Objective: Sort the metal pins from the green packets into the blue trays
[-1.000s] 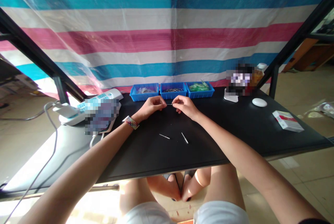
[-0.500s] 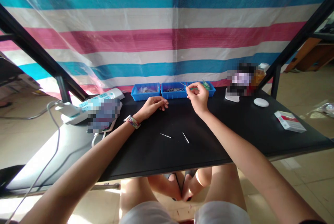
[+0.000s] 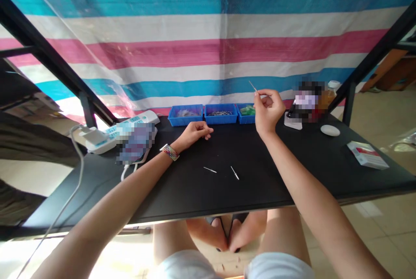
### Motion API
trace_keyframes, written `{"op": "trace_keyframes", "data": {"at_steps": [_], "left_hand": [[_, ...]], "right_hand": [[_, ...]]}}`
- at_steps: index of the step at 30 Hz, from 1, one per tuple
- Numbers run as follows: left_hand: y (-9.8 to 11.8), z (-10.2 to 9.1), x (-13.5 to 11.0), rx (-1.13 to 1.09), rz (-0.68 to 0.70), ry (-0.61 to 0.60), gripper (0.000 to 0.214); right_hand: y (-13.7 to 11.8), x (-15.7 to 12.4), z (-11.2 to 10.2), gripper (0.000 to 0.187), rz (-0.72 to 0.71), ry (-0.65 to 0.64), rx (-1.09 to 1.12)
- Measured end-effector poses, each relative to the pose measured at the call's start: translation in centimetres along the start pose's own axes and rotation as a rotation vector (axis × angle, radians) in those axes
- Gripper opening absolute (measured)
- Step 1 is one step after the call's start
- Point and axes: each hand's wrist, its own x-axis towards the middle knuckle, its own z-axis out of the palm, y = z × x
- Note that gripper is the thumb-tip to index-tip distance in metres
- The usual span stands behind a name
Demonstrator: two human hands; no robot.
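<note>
My right hand is raised above the black table, its fingers pinched on a thin metal pin that sticks up and to the left. It hangs just over the right blue bin, which holds green parts. My left hand rests on the table in front of the bins with its fingers curled together; whether anything is inside them I cannot make out. Two more thin pins lie loose on the table nearer to me.
Three blue bins stand in a row at the table's back edge, with the left bin and middle bin holding small parts. A white power strip and cable lie at left. A white round object and a small box sit at right.
My right hand has left my left hand, passed over the bins and risen up and to the right with the pin. My left hand stays put on the table.
</note>
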Motion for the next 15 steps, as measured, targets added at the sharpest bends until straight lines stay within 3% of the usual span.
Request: {"op": "trace_keyframes", "data": {"at_steps": [5,11,15], "left_hand": [[0.6,0.3,-0.2,0.036,-0.013,0.045,0.049],[-0.1,-0.2,0.1,-0.033,-0.019,0.028,0.044],[-0.5,-0.6,0.2,-0.078,0.000,-0.025,0.044]], "right_hand": [[-0.3,0.0,1.3,0.022,-0.002,-0.031,-0.030],[-0.2,-1.9,2.7,0.012,0.115,-0.466,-0.215],[-0.7,-3.4,1.5,0.016,0.154,-0.658,-0.157]]}}
